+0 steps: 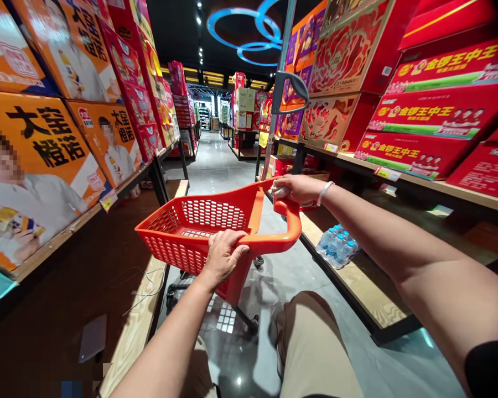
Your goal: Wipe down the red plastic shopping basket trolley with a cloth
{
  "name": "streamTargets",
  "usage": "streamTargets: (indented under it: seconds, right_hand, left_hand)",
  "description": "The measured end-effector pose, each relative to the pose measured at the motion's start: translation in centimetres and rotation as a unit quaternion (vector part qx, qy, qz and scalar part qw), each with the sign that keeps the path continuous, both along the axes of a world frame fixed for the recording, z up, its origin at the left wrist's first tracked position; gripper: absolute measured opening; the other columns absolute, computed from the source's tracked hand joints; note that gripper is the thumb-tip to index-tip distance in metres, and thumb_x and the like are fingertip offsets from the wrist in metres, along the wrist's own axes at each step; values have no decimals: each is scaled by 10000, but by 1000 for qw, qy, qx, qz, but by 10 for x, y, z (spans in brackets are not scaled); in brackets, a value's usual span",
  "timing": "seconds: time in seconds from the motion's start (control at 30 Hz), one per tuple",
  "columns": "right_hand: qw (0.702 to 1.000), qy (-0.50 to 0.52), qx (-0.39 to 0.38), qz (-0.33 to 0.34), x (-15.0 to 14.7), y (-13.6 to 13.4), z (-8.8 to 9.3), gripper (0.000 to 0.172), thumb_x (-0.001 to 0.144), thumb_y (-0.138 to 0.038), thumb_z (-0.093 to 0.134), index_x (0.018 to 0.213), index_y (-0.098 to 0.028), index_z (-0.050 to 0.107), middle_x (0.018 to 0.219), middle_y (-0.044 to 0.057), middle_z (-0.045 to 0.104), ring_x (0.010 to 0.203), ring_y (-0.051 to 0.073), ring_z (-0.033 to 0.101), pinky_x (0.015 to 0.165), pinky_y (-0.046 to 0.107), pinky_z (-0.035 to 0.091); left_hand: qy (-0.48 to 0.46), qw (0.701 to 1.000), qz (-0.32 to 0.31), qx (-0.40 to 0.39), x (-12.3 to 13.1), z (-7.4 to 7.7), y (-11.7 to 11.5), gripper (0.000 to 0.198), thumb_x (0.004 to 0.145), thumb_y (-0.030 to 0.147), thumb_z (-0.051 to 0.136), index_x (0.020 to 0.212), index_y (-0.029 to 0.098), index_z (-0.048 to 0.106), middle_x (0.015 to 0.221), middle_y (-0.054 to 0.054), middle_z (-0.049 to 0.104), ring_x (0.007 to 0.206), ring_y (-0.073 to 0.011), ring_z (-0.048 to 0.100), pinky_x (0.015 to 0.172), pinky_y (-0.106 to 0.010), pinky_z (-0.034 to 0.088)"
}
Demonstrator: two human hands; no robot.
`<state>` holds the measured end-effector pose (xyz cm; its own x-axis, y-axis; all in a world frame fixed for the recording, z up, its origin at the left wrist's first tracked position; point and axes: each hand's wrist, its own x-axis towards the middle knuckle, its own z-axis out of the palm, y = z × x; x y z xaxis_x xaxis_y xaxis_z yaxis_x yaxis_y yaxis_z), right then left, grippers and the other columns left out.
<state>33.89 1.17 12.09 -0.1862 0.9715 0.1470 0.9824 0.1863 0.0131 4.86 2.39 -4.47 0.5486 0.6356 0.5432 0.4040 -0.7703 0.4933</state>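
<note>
A red plastic shopping cart [199, 221] stands in front of me, with holes in its basket walls and bare mesh at its bottom. My left hand [224, 255] grips the cart's near rim where the looped handle [290, 237] begins, fingers over the edge and thumb on the near side. At the handle's far right end, my right hand [295, 189] is closed around a crumpled pale cloth [279, 189], which is pressed against the red plastic. Much of the cloth is hidden under the fingers. A white band circles my right wrist.
Shelves of orange drink cartons [37, 171] line the left. Red boxes [423, 119] and gold patterned boxes [336, 119] fill the right shelf, with a shrink-wrapped water bottle pack [337, 246] below. A metal post [280, 83] rises by the right shelf. The tiled aisle [216, 149] runs ahead.
</note>
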Motion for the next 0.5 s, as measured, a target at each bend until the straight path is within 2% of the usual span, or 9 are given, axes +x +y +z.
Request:
streamTargets:
  seconds: [0.13, 0.23, 0.3, 0.37, 0.43, 0.5]
  right_hand:
    - [990, 51, 27, 130, -8, -46, -10, 357, 834, -164, 640, 1177, -226, 717, 1218, 65, 680, 1041, 192, 643, 906, 278, 483]
    - [982, 61, 33, 177, -5, -50, -11, 358, 832, -146, 627, 1166, -226, 729, 1186, 58, 680, 1042, 186, 632, 907, 275, 473]
    - [986, 53, 59, 143, 2, -37, -11, 369, 828, -140, 625, 1172, -216, 733, 1191, 64, 677, 1041, 193, 629, 898, 276, 462]
    - [993, 38, 92, 58, 8, -21, -12, 362, 834, -157, 631, 1178, -208, 732, 1194, 76, 675, 1015, 205, 631, 875, 283, 451]
    - [993, 34, 108, -25, 7, -12, -16, 345, 854, -201, 634, 1187, -204, 724, 1182, 84, 678, 981, 217, 631, 849, 293, 444]
    - [991, 54, 111, -47, -2, -18, -22, 347, 862, -226, 633, 1200, -212, 711, 1175, 81, 679, 974, 223, 626, 847, 303, 445]
  left_hand:
    - [10, 1000, -16, -14, -16, 5, 13, 309, 969, 474, 494, 1163, 293, 652, 1105, -35, 700, 1065, -251, 569, 1029, -444, 364]
    - [12, 999, -39, -20, -26, 16, 15, 329, 943, 464, 505, 1173, 272, 641, 1203, -51, 682, 1168, -261, 557, 1085, -449, 361]
    - [12, 999, -44, -9, -27, 24, 9, 392, 916, 480, 539, 1236, 269, 619, 1280, -63, 656, 1228, -272, 538, 1122, -460, 345]
    - [17, 999, -50, 7, -23, 30, 1, 483, 902, 505, 562, 1325, 271, 580, 1329, -71, 634, 1248, -278, 529, 1141, -465, 331]
    - [21, 998, -51, 16, -16, 32, -7, 489, 930, 521, 525, 1346, 270, 573, 1298, -74, 646, 1217, -272, 544, 1123, -456, 341]
    - [22, 998, -46, 20, -12, 30, -9, 450, 967, 540, 456, 1287, 262, 609, 1214, -75, 670, 1159, -264, 565, 1083, -444, 363]
